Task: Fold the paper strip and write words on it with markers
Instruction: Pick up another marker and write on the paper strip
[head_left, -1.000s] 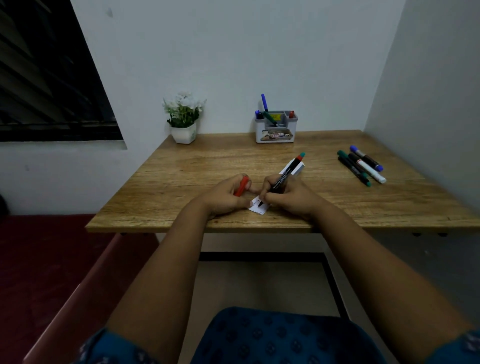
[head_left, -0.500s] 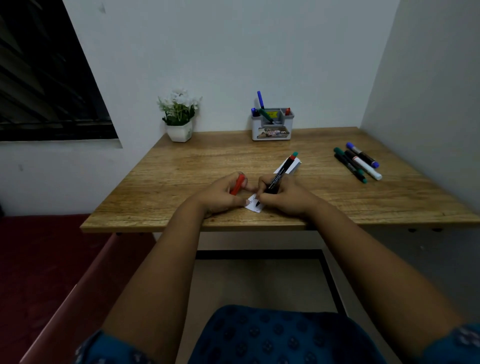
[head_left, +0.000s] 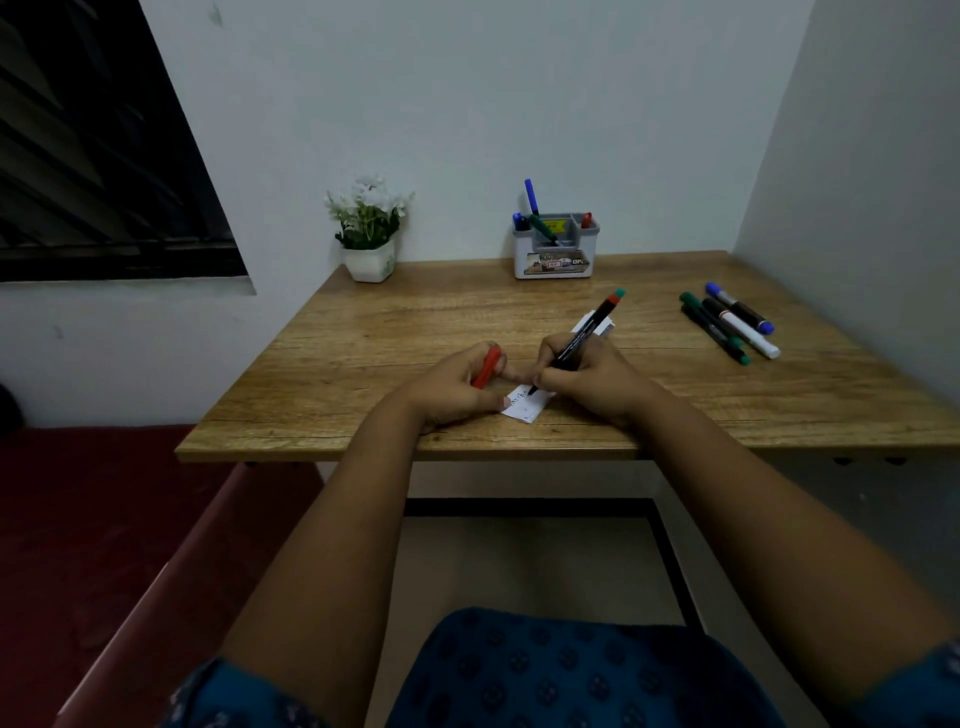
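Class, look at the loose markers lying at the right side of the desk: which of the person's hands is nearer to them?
Right. The right hand writes on the paper strip, left of the loose markers; the left hand lies farther left.

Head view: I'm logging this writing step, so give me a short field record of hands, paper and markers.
left hand: grips a red cap, thumb presses the paper strip
right hand: holds the black marker, tip on the strip
strip: folded, on the table near its front edge, some writing visible, not legible
loose markers: table's right side
holder: at the back, pens inside
plant: back left
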